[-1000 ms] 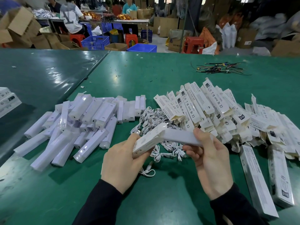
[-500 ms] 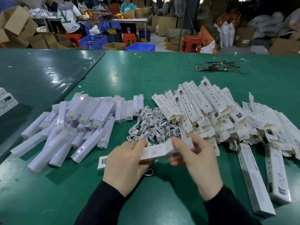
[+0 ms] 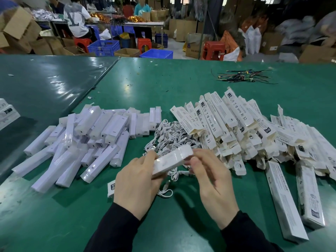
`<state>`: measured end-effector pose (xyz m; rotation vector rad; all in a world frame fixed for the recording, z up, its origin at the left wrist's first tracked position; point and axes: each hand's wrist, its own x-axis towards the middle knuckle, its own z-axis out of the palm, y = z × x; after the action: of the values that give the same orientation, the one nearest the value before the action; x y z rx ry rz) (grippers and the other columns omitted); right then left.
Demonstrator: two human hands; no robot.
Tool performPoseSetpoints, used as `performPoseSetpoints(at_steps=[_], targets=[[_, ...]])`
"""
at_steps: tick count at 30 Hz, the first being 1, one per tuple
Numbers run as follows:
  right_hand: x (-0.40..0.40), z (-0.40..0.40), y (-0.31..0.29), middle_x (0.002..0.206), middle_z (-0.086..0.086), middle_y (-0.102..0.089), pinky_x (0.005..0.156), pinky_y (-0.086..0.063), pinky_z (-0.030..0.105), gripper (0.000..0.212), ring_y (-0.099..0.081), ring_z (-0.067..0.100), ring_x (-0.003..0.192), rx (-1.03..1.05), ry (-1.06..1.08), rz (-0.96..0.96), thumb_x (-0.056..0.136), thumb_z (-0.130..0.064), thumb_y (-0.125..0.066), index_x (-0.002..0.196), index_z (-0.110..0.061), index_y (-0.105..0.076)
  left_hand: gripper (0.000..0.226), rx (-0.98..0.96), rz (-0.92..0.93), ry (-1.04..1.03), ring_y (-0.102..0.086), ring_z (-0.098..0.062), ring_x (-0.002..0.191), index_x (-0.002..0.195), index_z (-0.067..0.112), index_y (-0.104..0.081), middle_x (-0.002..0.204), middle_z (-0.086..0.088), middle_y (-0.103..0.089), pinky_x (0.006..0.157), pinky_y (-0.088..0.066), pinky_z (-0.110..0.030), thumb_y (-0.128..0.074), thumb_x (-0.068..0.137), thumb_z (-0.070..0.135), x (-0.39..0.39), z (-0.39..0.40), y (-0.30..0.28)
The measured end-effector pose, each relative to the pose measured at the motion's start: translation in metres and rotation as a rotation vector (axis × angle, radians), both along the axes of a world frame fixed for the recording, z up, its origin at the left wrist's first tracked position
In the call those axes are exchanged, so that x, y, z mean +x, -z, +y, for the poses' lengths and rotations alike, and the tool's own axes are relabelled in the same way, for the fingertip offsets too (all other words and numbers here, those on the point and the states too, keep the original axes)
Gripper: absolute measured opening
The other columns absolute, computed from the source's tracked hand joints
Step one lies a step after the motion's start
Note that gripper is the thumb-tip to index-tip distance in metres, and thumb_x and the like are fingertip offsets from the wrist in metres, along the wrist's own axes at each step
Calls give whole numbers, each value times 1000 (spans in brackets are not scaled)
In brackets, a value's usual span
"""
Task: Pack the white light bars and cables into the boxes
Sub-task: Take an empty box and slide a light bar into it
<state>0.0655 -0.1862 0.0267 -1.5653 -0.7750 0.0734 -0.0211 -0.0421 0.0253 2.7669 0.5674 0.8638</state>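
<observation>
My left hand grips a long white box just above the green table, its far end tilted up to the right. My right hand curls its fingertips round that raised end. No light bar shows outside the box. A pile of white light bars lies to the left. Coiled white cables are heaped just behind my hands, and one loose cable lies under them. Several open printed boxes are stacked to the right.
Two closed boxes lie at the front right. A bundle of dark wires sits far back on the table. More white boxes rest at the left edge. Beyond the table are crates, stools, cartons and seated people.
The light bar my right hand was sliding into the box has gone inside. My right hand has closed in on the box's end, and both hands have lowered and tilted the box.
</observation>
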Motion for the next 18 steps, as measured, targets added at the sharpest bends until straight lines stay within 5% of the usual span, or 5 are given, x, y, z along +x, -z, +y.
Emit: performPoseSetpoints(at_steps=[4, 8, 11, 15, 18], targets=[[1, 2, 2, 115, 7, -62, 98, -47, 36, 40, -59, 19, 111, -126, -314, 107, 88, -50, -51, 98, -18, -73, 42, 27, 35, 151, -56, -27, 51, 83, 12, -64, 64, 1, -62, 37, -38, -29, -91, 53, 20, 0, -3, 3], [12, 0, -2, 107, 7, -71, 86, -53, 31, 27, -66, 18, 102, 90, -289, 379, 80, -32, -58, 96, -18, -75, 36, -59, 41, -5, -45, -25, 46, 82, 13, -62, 59, 1, -58, 41, -23, -21, -88, 58, 18, -2, 3, -2], [11, 0, 6, 109, -11, -66, 95, -44, 27, 21, -57, 6, 111, -211, -90, -34, 74, -18, -59, 87, -26, -73, 24, -100, 7, -132, -37, -21, 52, 89, 14, -60, 61, 1, -57, 46, -20, -24, -76, 73, 18, -2, 10, -2], [2, 5, 28, 141, -2, -46, 110, -9, 37, 24, -21, 18, 139, -750, -158, -752, 79, -48, -64, 96, -32, -69, 17, -211, -51, 6, -40, -21, 52, 88, 17, -62, 58, 4, -56, 47, -34, -30, -69, 72, 15, -2, 12, -4], [5, 5, 22, 123, -1, -59, 100, -24, 40, 19, -40, 21, 124, -668, -88, -769, 86, -42, -58, 87, -25, -69, 19, -300, -65, 203, -46, -17, 50, 83, 21, -64, 55, 9, -52, 46, -43, -31, -57, 66, 16, -3, 11, -6]])
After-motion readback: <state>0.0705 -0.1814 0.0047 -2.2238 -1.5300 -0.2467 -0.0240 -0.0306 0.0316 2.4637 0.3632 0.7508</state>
